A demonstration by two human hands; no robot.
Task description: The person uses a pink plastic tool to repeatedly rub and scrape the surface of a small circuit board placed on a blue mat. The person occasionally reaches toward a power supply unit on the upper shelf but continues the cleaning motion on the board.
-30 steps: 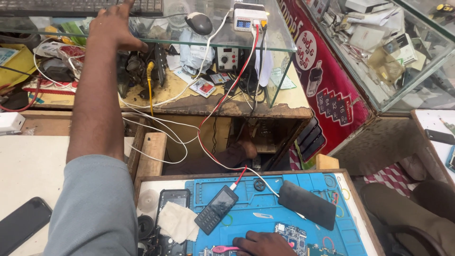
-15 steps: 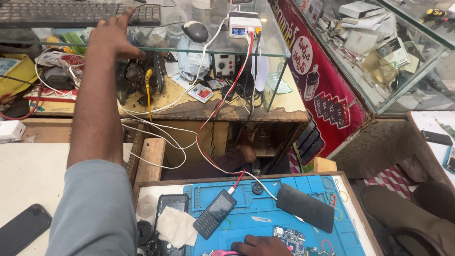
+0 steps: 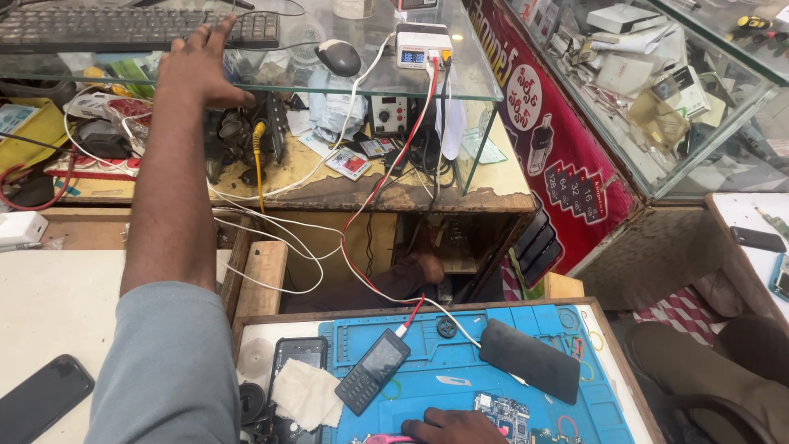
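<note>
**Left hand on the glass shelf, right hand on the blue mat**

At the upper left of the frame the left hand (image 3: 197, 70) lies flat on the glass shelf (image 3: 460, 86), fingers spread apart and gripping nothing, fingertips just short of the black keyboard (image 3: 123, 29). Its bare forearm runs down the frame into a grey sleeve (image 3: 168, 370) at lower left.

At the bottom centre the right hand (image 3: 454, 427) rests on the blue mat (image 3: 460, 362), just beside a small circuit board (image 3: 503, 415). Only its knuckles show, so whether it is closed on anything cannot be told.

On the mat, a dark keypad phone (image 3: 372, 372) lies with its long axis slanting from lower left to upper right, its top end pointing at a red-and-white cable (image 3: 386, 185) that climbs to a small white box (image 3: 423, 45) with lit displays on the shelf. A flat black slab (image 3: 530, 360), matte and rectangular, lies right of it, slanting down to the right. A pale cloth (image 3: 306, 395) sits crumpled left of the phone.

A grey mouse (image 3: 339, 57) lies on the shelf right of the hand. At upper right a red banner (image 3: 542, 140) with white round and black card-shaped patches hangs slanted against a glass case (image 3: 657, 90) filled with white and tan boxes.
</note>
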